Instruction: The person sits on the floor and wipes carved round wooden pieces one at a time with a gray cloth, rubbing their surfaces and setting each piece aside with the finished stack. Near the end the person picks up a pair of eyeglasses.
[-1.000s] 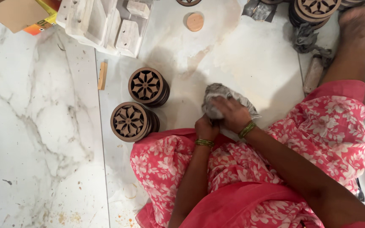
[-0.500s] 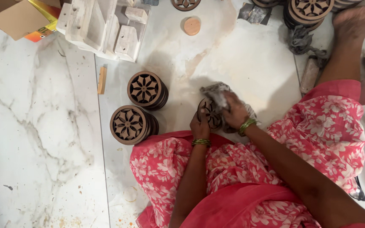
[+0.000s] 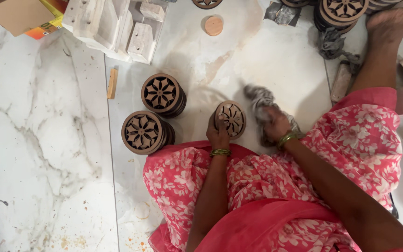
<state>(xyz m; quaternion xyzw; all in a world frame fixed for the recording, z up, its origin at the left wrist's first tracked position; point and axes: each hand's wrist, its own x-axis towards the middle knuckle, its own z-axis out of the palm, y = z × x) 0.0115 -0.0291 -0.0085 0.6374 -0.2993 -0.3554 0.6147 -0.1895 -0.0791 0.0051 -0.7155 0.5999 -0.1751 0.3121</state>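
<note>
The left hand [image 3: 218,135] grips a carved wooden disc [image 3: 231,119] upright, face exposed; at its 3 o'clock, the right hand [image 3: 276,125] clutches a grey rag [image 3: 260,99] for wiping.

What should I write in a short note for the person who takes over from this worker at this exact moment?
Left hand: holds one carved wooden disc on edge on the floor, fingers curled around its near rim.
Right hand: grips a grey cloth, just right of that disc; whether the cloth touches the disc cannot be told.
Two stacks of similar discs stand on the marble floor to the left.
More discs are stacked at the top right, near a foot.
Which discs are already wiped cannot be told from the picture.
</note>
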